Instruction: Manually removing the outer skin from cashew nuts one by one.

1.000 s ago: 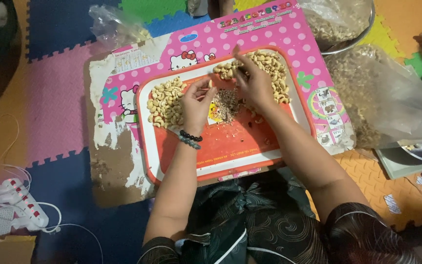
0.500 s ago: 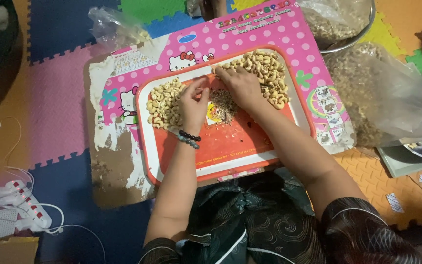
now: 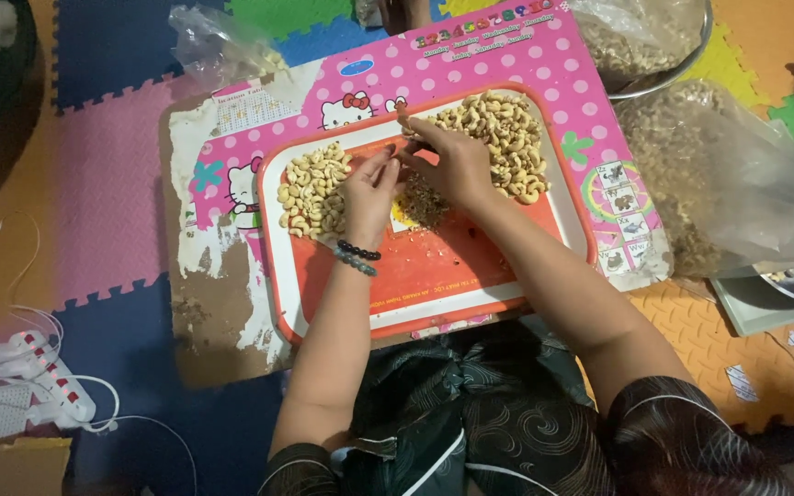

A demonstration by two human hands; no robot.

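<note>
Fingertips of both hands meet near the middle of an orange tray (image 3: pixel 434 276), pinched together over something too small to make out, most likely a single cashew; which way its long axis runs cannot be told. The left hand (image 3: pixel 369 193), with a dark bead bracelet (image 3: pixel 357 255) at the wrist, reaches up from below with its fingers bunched and pointing toward the far right. The right hand (image 3: pixel 457 161) comes in from the right with its fingers curled down, and the tips of the two hands touch. Just left of the left hand lies a pile of pale cashews (image 3: pixel 312 188), its length running from near to far along the tray. A larger cashew heap (image 3: pixel 507 138) spreads behind and to the right of the right hand. Below the hands sits a small patch of brown husk scraps (image 3: pixel 425 202). The tray rests on a pink dotted board (image 3: pixel 544 64), itself lying on coloured foam floor mats (image 3: pixel 103 184). Right of the board slumps a clear plastic bag (image 3: pixel 709 184) of nuts, and a white power strip (image 3: pixel 48 386) lies at the near left
</note>
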